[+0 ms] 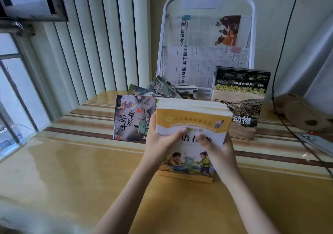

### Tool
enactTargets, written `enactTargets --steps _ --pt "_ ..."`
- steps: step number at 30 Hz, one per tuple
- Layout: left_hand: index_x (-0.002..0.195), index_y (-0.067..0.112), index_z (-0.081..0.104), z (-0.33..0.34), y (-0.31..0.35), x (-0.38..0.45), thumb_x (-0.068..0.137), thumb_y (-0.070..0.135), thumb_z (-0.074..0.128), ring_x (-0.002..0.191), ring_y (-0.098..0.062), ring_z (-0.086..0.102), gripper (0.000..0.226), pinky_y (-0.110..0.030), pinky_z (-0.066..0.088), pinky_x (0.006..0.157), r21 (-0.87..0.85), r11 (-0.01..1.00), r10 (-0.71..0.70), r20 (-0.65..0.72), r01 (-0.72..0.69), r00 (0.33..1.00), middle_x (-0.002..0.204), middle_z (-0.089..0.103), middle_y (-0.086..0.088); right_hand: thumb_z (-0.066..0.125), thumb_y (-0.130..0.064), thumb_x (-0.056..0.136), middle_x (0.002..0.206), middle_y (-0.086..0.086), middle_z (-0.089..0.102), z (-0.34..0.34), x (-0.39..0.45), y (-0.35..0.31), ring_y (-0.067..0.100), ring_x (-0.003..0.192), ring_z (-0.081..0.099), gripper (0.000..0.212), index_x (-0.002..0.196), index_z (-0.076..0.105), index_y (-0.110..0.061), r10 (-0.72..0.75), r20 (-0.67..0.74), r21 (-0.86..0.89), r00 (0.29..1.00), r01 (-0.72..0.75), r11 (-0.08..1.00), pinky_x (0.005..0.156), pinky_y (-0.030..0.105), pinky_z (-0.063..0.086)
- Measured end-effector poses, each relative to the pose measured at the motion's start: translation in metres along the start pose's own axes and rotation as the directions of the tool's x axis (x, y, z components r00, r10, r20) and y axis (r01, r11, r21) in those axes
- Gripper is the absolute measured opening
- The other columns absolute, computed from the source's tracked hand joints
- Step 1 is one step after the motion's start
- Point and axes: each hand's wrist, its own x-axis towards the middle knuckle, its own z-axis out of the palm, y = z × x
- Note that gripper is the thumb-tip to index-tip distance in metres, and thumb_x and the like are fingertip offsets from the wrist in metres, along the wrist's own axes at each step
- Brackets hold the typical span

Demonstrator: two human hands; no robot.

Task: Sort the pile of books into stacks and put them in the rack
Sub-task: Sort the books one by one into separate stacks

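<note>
Two hands on one stack of yellow-covered books (pixel 191 123), stood upright on its lower edge on the table (pixel 72 161), front cover toward the camera, page edges showing along the top. Left hand (pixel 158 140) wrapped round the stack's left side, thumb across the cover, other fingers hidden behind. Right hand (pixel 219 147) clasping the right side the same way, thumb pressed on the cover's title. Just left of the stack, touching or nearly so, a thin grey picture book (pixel 132 118) standing tilted, partly hidden by the left hand. Behind that, a loose fan of more thin picture books (pixel 158 87) leaning at angles. To the right and a little farther back, a large animal encyclopedia (pixel 241 96) upright, its lower left corner covered by the stack. Farther back, against the wall, a white wire rack (pixel 252 8) holding newspapers (pixel 198 66), one clipped with a pink binder clip (pixel 235 52), another with a teal clip (pixel 187 18). Left of the rack, a white ribbed radiator (pixel 108 44), then a window (pixel 10 82). Far right on the table, a brown plush toy (pixel 302 113), a phone (pixel 315 141) lying flat, and a black cable (pixel 281 53) running down the wall.
</note>
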Motion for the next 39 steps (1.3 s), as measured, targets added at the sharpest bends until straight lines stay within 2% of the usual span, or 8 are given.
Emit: enactTargets --steps 6,16,20,24,26,30,34,39 --pt "0.104 0.016 0.068 -0.035 0.033 0.016 0.069 0.043 0.081 0.085 -0.016 0.072 0.046 -0.037 0.058 0.081 0.240 0.943 -0.216 -0.082 0.230 0.973 0.094 0.075 0.001 0.065 -0.052 0.078 0.089 -0.016 0.072 0.038 0.010 -0.013 -0.001 0.085 0.065 0.023 0.090 0.070 -0.032 0.185 0.067 -0.065 0.981 -0.180 0.981 0.073 0.022 0.050" --pt "0.079 0.006 0.072 -0.138 0.024 -0.021 0.065 0.059 0.076 0.071 -0.024 0.067 0.056 -0.029 0.046 0.062 0.502 0.632 -0.432 -0.404 0.590 0.806 0.079 0.073 -0.011 0.066 -0.048 0.081 0.090 -0.007 0.060 0.144 -0.027 0.014 -0.002 0.068 0.053 0.040 0.102 0.055 -0.016 0.458 0.093 -0.223 0.884 -0.429 0.875 0.055 0.012 0.041" --pt "0.077 0.004 0.066 -0.150 0.010 -0.012 0.062 0.075 0.066 0.081 -0.027 0.064 0.073 -0.029 0.038 0.062 0.633 0.428 -0.472 -0.451 0.645 0.757 0.083 0.069 -0.013 0.055 -0.074 0.065 0.102 0.008 0.063 0.155 -0.023 0.030 0.027 0.103 0.057 0.063 0.091 0.051 -0.017 0.469 0.083 -0.443 0.879 -0.389 0.808 0.088 0.041 0.048" --pt "0.071 0.012 0.057 -0.148 -0.004 -0.007 0.068 0.075 0.057 0.108 -0.033 0.056 0.063 -0.030 0.040 0.077 0.732 0.273 -0.507 -0.442 0.625 0.740 0.107 0.064 -0.023 0.054 -0.063 0.080 0.124 0.011 0.053 0.154 -0.020 0.037 0.030 0.119 0.043 0.066 0.116 0.051 -0.008 0.502 0.111 -0.616 0.857 -0.337 0.712 0.099 0.039 0.039" --pt "0.101 0.006 0.057 -0.146 0.000 -0.005 0.075 0.069 0.058 0.125 -0.036 0.036 0.068 -0.036 0.033 0.099 0.768 0.215 -0.424 -0.483 0.603 0.766 0.128 0.045 -0.027 0.054 -0.059 0.083 0.143 0.009 0.033 0.154 -0.015 0.035 0.029 0.131 0.029 0.077 0.138 0.035 -0.010 0.434 0.152 -0.624 0.888 -0.254 0.739 0.106 0.037 0.031" --pt "0.132 -0.001 0.038 -0.147 0.012 0.027 0.077 0.059 0.063 0.129 -0.035 0.034 0.085 -0.040 0.033 0.103 0.752 0.347 -0.319 -0.468 0.561 0.824 0.137 0.037 -0.026 0.057 -0.057 0.083 0.153 0.006 0.020 0.140 0.035 0.025 0.025 0.140 0.020 0.089 0.149 0.016 -0.013 0.153 0.096 -0.564 0.984 -0.073 0.822 0.112 0.044 0.026" --pt "0.119 0.000 0.045 -0.153 0.005 0.082 0.079 0.049 0.069 0.071 -0.016 0.047 0.068 -0.033 0.046 0.072 0.701 0.433 -0.351 -0.448 0.567 0.822 0.077 0.047 -0.003 0.062 -0.045 0.084 0.140 0.011 0.040 0.100 0.120 0.027 0.029 0.131 0.032 0.072 0.140 0.030 -0.013 -0.040 -0.127 -0.631 0.991 -0.050 0.774 0.105 0.051 0.034" --pt "0.114 0.001 0.052 -0.155 -0.040 0.115 0.079 0.026 0.075 0.081 -0.021 0.063 0.049 -0.032 0.056 0.072 0.650 0.548 -0.510 -0.240 0.527 0.826 0.099 0.065 -0.012 0.054 -0.054 0.086 0.118 0.009 0.057 0.072 0.170 0.051 0.031 0.115 0.046 0.053 0.120 0.046 -0.015 -0.065 -0.120 -0.751 0.991 -0.048 0.659 0.086 0.037 0.034"
